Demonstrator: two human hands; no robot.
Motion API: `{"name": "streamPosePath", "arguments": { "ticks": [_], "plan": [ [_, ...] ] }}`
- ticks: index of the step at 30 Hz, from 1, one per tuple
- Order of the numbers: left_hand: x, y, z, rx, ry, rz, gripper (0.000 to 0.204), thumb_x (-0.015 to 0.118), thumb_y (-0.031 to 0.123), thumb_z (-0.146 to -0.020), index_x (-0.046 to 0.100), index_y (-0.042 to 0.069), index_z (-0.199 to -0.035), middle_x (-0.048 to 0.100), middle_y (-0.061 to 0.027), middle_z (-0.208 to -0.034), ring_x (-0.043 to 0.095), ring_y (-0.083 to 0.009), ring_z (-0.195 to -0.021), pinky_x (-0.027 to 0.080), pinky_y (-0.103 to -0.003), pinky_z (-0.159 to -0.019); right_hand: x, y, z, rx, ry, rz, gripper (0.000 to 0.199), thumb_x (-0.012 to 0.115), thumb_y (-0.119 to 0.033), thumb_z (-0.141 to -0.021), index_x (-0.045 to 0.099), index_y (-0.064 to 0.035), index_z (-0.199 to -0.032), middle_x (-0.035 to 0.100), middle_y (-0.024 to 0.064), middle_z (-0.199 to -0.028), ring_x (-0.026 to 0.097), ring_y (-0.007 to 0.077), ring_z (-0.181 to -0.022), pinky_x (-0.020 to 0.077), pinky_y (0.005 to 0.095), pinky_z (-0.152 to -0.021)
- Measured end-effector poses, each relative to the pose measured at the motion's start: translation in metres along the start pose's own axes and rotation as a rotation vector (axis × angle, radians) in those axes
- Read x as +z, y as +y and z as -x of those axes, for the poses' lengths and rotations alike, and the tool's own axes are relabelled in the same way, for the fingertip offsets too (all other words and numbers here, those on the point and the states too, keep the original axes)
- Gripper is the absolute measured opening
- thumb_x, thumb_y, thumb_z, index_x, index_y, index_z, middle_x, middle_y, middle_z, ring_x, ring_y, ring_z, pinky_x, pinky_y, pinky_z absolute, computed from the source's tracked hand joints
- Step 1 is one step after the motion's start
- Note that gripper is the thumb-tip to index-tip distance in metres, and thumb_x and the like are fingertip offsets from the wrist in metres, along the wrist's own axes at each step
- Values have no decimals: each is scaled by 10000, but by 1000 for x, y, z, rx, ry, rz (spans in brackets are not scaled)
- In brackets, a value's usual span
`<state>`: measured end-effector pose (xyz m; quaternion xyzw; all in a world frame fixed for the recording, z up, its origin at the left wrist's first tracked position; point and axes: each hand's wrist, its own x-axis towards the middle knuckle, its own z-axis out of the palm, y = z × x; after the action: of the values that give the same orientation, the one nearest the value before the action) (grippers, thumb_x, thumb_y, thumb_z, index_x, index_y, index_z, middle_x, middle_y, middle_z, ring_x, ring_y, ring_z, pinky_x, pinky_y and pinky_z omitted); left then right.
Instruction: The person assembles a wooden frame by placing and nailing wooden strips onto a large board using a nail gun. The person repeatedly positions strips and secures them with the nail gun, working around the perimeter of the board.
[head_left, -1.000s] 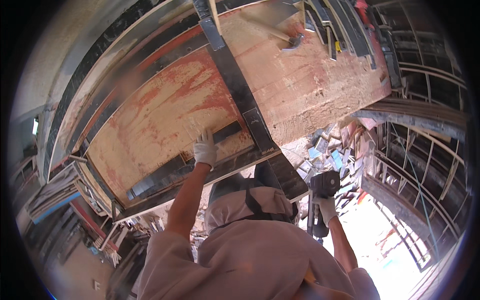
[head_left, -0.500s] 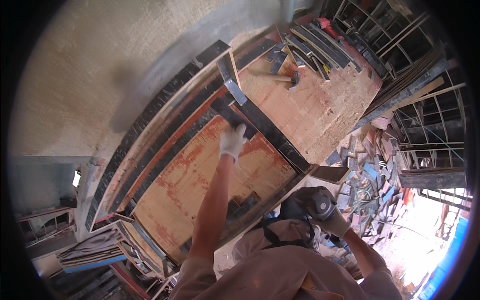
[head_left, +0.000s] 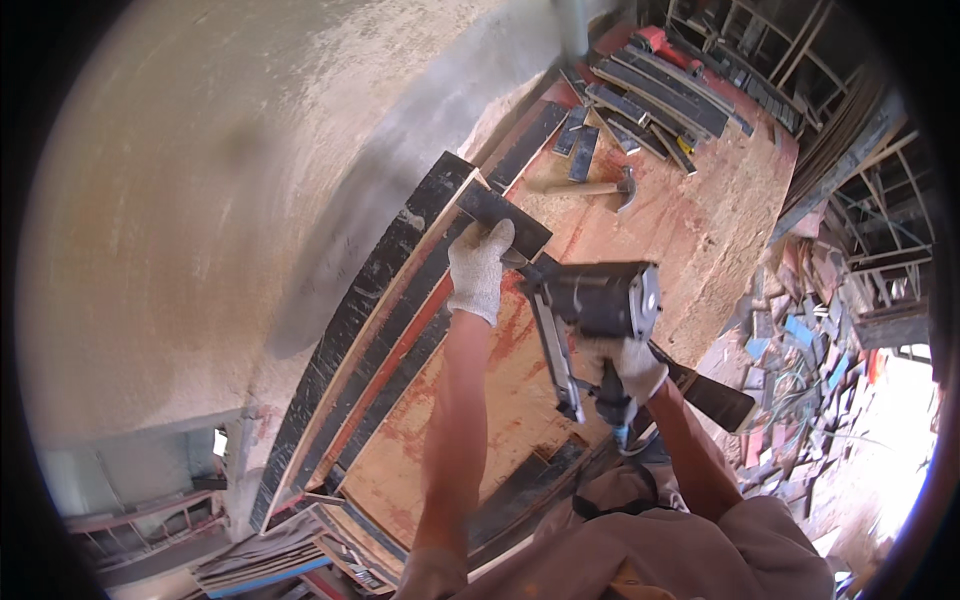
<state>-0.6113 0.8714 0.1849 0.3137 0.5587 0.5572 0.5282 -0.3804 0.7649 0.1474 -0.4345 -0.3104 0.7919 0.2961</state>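
Gloved left hand [head_left: 478,268] presses flat black strip [head_left: 503,218]; right hand [head_left: 628,368] grips dark boxy nail gun [head_left: 592,305] on plywood [head_left: 690,230]

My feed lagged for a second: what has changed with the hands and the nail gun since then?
The right hand has swung the nail gun up from beside the body to the dark plank, its nose close by the left hand. The left hand has moved farther up the plywood panel to press that plank. The right hand's grip on the gun is unchanged; the hammer lies untouched.

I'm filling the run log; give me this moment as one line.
left hand: gloved, pressing dark strip on plywood panel | right hand: gloved, gripping nail gun, nose near strip | hammer: lying beyond
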Motion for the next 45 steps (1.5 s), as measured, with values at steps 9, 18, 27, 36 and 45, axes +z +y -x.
{"name": "streamPosePath", "arguments": {
  "ticks": [9, 18, 27, 36, 45],
  "plan": [
    [-1, 6, -9, -42, -45, -127, 281, 658, 106, -1011, 651, -18, -1263, 743, -93, -1054, 738, -172, -859, 617, -311, -712, 13, 15, -129, -14, -399, -750, 281, 577, -205, -978, 519, -135, -712, 338, -42, -605, 383, 129, -539, 380, 321, -549],
    [-1, 6, -4, -53, 31, -188, 268, 631, 133, -1033, 646, -46, -1232, 722, -110, -1058, 713, -203, -878, 579, -352, -771, 50, 15, -178, -166, -683, -1213, 217, 606, -205, -959, 627, -15, -1061, 483, -15, -585, 433, 83, -433, 397, 289, -407],
    [8, 15, 4, -48, 11, -250, 347, 618, 133, -1036, 606, -64, -1322, 696, -105, -1152, 686, -180, -969, 553, -321, -813, 64, 42, -203, -114, -789, -1388, 317, 651, -192, -939, 628, 3, -1188, 470, -46, -544, 417, 63, -407, 375, 273, -389],
    [15, 22, 10, -63, -27, -229, 354, 589, 168, -1058, 600, -48, -1339, 703, -117, -1169, 692, -199, -987, 553, -353, -858, 62, 48, -212, -46, -936, -1450, 241, 612, -189, -956, 630, -5, -1111, 405, -63, -527, 397, 56, -412, 362, 264, -409],
    [-4, 27, -7, -203, -56, -128, 413, 582, 279, -1073, 563, -30, -1347, 679, -152, -1211, 682, -224, -1019, 555, -405, -923, 25, 45, -181, -15, -789, -1202, 194, 614, -220, -945, 631, -28, -968, 352, -93, -560, 357, 68, -458, 349, 285, -453]
  ]
}}
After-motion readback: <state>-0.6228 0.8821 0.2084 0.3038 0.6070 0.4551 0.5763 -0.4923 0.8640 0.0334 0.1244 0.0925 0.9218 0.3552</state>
